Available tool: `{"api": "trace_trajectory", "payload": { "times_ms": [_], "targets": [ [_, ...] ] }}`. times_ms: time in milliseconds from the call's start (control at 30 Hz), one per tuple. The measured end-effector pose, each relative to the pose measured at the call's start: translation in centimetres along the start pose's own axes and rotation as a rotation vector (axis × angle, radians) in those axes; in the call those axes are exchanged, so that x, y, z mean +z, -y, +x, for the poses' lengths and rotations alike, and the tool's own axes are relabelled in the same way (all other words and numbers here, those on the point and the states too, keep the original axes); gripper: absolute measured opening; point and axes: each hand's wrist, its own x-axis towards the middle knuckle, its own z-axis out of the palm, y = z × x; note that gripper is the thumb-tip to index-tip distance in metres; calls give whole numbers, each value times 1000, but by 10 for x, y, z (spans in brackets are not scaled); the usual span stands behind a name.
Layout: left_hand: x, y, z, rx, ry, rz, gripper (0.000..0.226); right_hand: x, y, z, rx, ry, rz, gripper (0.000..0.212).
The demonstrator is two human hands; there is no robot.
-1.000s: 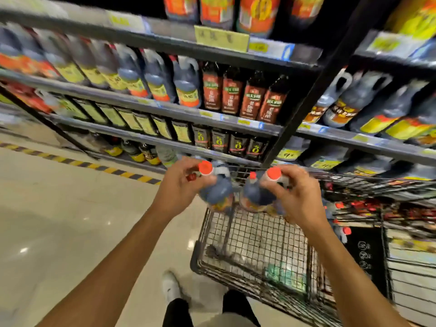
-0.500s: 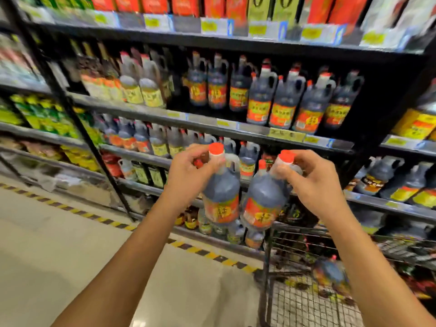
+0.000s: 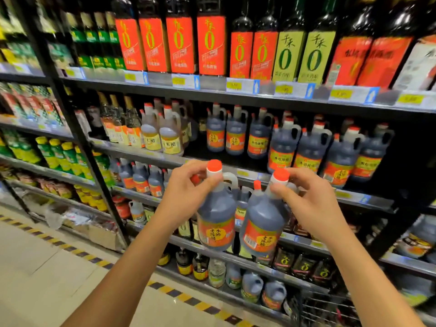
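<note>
I hold two dark vinegar jugs with orange-red caps and orange labels in front of a shop shelf. My left hand (image 3: 186, 192) grips the neck of the left jug (image 3: 215, 215). My right hand (image 3: 309, 204) grips the neck and handle of the right jug (image 3: 264, 223). Both jugs hang upright, side by side and almost touching, at the height of the middle shelf. Matching jugs (image 3: 306, 149) stand in a row on the shelf just above and behind them.
Black shelving (image 3: 236, 90) full of bottles fills the view. Tall red-labelled bottles (image 3: 179, 43) line the top shelf. The wire trolley (image 3: 330, 310) shows at the bottom right. A yellow-black stripe (image 3: 179, 296) marks the floor along the shelf's base.
Both hands have lifted the two jugs up out of the trolley to shelf height. The view has tilted upward, so higher shelves now show.
</note>
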Motion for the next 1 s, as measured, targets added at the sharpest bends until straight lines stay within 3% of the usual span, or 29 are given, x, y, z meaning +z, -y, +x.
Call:
{"api": "trace_trajectory", "payload": {
  "times_ms": [500, 800, 1000],
  "targets": [
    [31, 65, 166, 239, 40, 17, 15, 18, -67, 143, -190, -155, -54, 15],
    [33, 120, 215, 322, 58, -88, 18, 54, -83, 180, -352, -279, -162, 22],
    [34, 151, 249, 340, 107, -166, 20, 78, -93, 195, -333, -284, -273, 24]
  ]
}}
